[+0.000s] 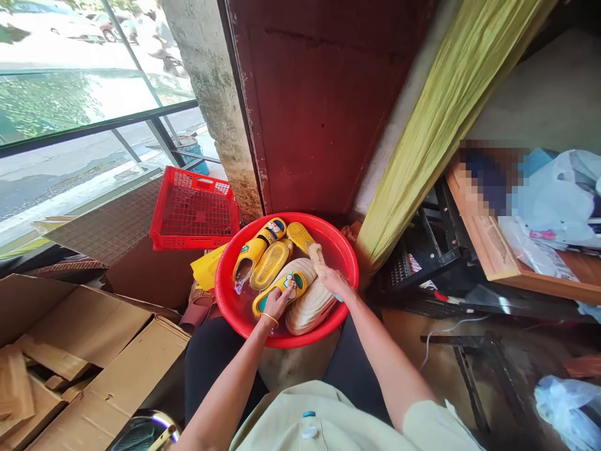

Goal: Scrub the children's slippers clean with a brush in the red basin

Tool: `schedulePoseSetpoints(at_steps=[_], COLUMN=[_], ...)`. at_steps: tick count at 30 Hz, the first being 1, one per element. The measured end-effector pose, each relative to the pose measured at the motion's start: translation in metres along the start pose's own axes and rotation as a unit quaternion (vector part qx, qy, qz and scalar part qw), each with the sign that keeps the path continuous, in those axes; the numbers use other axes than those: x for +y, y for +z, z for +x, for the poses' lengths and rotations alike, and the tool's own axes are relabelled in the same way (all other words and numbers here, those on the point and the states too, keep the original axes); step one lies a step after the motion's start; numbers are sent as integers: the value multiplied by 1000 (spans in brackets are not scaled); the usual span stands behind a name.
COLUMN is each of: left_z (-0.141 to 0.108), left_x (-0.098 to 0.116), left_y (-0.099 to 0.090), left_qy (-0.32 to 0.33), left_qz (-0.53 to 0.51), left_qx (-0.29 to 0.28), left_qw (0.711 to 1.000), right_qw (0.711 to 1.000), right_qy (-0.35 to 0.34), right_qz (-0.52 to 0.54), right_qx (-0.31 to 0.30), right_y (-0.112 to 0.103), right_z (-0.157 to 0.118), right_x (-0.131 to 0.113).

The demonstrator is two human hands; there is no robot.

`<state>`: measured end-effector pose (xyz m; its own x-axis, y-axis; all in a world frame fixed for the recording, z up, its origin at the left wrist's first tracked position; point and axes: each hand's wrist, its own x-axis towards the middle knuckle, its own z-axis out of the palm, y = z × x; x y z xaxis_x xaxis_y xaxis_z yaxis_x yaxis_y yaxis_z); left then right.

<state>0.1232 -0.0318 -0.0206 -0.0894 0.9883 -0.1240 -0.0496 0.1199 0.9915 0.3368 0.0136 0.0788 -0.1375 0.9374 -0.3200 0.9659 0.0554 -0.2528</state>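
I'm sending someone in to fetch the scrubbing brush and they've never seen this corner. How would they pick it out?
Look for the round red basin on the floor before the dark red door. Yellow slippers lie in it, and the right hand holds the brush at its right side. It is the only pale, bristled thing among the footwear.

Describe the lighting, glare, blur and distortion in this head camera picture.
Head view: daylight blows out the street behind the window; the red basin is evenly lit, with small glints on its water; wide-angle distortion bends the green curtain and door edges; a pixelated patch masks part of the shelf at right; left hand and right hand look sharp.
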Motion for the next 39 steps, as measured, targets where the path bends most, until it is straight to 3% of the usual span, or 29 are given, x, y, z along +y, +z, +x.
schedulePoseSetpoints(at_steps=[4,7,14,17,20,26,31,35,37,39], left_z=[0,0,-8,-13,-17,-18,-17,-19,-19,-15], left_x=[-16,-22,-13,-12,-14,-16,-18,-12,-6,1], left_y=[-1,1,0,5,13,19,21,15,10,3], left_qy=[9,31,83,79,71,84,73,61,61,58], left_qz=[54,112,215,184,152,113,79,86,83,50], left_qx=[-11,-29,-79,-86,-99,-80,-72,-75,-54,2], left_qw=[998,993,970,976,981,987,992,992,993,997], right_qw=[996,995,997,994,989,994,989,995,997,999], right_qy=[-81,-97,-53,-99,-126,-43,-129,-60,-30,-34], right_qz=[12,-6,-53,-55,-78,-99,-74,-73,-64,-39], right_qx=[20,1,13,7,-9,-13,-11,-14,-13,1], right_y=[21,32,8,5,4,-9,9,1,-6,-7], right_z=[-34,-48,-34,-45,-55,-50,-61,-52,-44,-40], right_x=[-24,-42,-50,-52,-47,-24,-44,-31,-16,-10])
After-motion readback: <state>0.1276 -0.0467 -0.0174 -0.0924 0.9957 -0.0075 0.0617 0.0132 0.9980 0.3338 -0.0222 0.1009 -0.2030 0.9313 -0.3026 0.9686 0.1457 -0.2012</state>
